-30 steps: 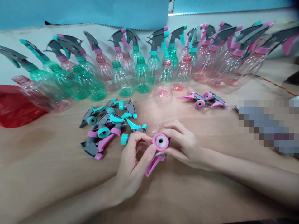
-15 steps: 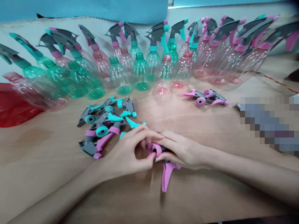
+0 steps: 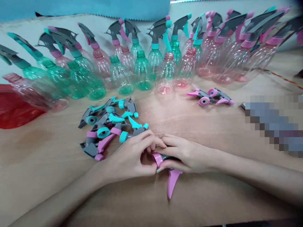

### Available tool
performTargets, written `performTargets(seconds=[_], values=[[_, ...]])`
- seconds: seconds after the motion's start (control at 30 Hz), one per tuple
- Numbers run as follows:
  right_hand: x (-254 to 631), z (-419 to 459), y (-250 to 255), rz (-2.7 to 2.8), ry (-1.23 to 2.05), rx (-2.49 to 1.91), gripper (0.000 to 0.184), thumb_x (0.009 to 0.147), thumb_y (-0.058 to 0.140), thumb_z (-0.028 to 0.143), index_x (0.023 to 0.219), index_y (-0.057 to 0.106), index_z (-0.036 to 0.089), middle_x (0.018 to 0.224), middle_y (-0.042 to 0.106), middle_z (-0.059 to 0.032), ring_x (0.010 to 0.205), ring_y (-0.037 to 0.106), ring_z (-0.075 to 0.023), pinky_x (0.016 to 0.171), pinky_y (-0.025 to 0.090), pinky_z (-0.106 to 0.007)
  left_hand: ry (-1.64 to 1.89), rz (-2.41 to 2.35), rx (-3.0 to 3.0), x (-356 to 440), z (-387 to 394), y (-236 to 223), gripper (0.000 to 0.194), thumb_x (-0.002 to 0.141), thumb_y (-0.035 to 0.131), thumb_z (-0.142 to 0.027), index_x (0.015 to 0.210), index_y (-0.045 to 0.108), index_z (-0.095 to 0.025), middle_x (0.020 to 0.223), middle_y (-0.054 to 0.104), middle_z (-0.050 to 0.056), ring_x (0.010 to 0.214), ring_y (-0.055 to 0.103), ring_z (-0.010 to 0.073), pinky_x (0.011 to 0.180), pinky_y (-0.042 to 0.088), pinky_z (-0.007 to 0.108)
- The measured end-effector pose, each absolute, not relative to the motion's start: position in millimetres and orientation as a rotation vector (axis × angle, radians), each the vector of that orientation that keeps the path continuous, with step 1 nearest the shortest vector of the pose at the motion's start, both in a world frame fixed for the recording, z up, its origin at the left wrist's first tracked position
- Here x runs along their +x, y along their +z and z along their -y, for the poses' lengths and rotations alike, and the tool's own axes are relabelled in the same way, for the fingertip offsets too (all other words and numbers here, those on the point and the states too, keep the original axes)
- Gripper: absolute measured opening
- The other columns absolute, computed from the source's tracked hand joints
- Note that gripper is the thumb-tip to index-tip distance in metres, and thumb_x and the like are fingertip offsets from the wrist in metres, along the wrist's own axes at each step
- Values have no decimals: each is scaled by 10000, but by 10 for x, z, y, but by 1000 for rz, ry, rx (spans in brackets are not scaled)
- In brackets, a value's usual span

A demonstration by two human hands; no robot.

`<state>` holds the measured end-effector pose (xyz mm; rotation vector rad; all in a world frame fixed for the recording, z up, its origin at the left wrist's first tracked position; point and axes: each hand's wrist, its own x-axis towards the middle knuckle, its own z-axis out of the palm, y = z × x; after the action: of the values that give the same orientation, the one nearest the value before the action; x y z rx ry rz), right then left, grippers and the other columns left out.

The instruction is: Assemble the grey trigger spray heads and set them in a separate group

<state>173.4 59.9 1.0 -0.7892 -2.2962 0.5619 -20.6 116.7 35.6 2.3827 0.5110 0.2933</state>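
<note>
A grey and pink trigger spray head (image 3: 174, 183) is held low over the table, its pink collar facing left and its pink trigger hanging down. My right hand (image 3: 187, 154) is closed around its grey body. On the other side my left hand (image 3: 137, 154) curls round the collar's open end, thumb and fingertips against it; the exact contact is partly hidden. Just behind my left hand lies a turquoise and grey spray head (image 3: 132, 134), at the edge of a pile of turquoise and pink spray heads (image 3: 103, 132).
Open-necked bottles, green (image 3: 143, 72) and pink (image 3: 165, 75), stand in a row at the back. Behind and beside them stand bottles with spray heads fitted (image 3: 227, 60). Two pink spray heads (image 3: 204, 101) lie right of centre. A red bag (image 3: 19, 110) is at far left.
The pink collar has turned from facing me to facing more left, and the spray head has shifted slightly right and down. My left hand has moved slightly right, uncovering more of the turquoise spray head.
</note>
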Motion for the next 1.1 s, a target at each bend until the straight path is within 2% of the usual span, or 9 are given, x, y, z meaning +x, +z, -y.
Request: performTargets(seconds=[0.27, 0.43, 0.63, 0.97, 1.1], values=[[1747, -617, 28, 2264, 536, -809, 362, 887, 504, 356, 1089, 556, 59, 955, 566, -105, 916, 506, -177, 825, 488, -327, 406, -465, 2420, -205, -1161, 352, 287, 751, 596, -165, 1024, 521, -206, 890, 480, 20, 769, 489, 138, 656, 432, 256], [1756, -610, 39, 2255, 542, -857, 333, 895, 490, 355, 1090, 564, 96, 991, 580, -104, 936, 514, -183, 831, 489, -345, 444, -455, 2444, -198, -1157, 359, 351, 721, 535, -110, 1055, 516, -218, 935, 503, 35, 805, 503, 153, 684, 449, 273], [1769, -618, 38, 2214, 517, -873, 324, 889, 511, 328, 1118, 560, 104, 1051, 581, -109, 963, 507, -181, 846, 482, -352, 546, -493, 2489, -198, -1115, 352, 372, 739, 538, -91, 1084, 507, -227, 983, 505, 33, 808, 534, 137, 702, 463, 265], [1762, -631, 19, 2089, 371, -908, 286, 883, 523, 314, 1085, 561, 115, 1041, 602, -120, 962, 528, -194, 828, 487, -395, 929, -793, 2670, -165, -984, 260, 190, 734, 570, -125, 889, 485, -194, 830, 558, 23, 767, 554, 166, 631, 443, 264], [1765, -634, 5, 2082, 339, -945, 296, 879, 529, 328, 1080, 564, 114, 1047, 607, -125, 972, 530, -199, 831, 482, -399, 896, -793, 2815, -173, -989, 250, 97, 743, 593, -154, 817, 539, -187, 778, 605, 17, 694, 559, 165, 621, 410, 288]])
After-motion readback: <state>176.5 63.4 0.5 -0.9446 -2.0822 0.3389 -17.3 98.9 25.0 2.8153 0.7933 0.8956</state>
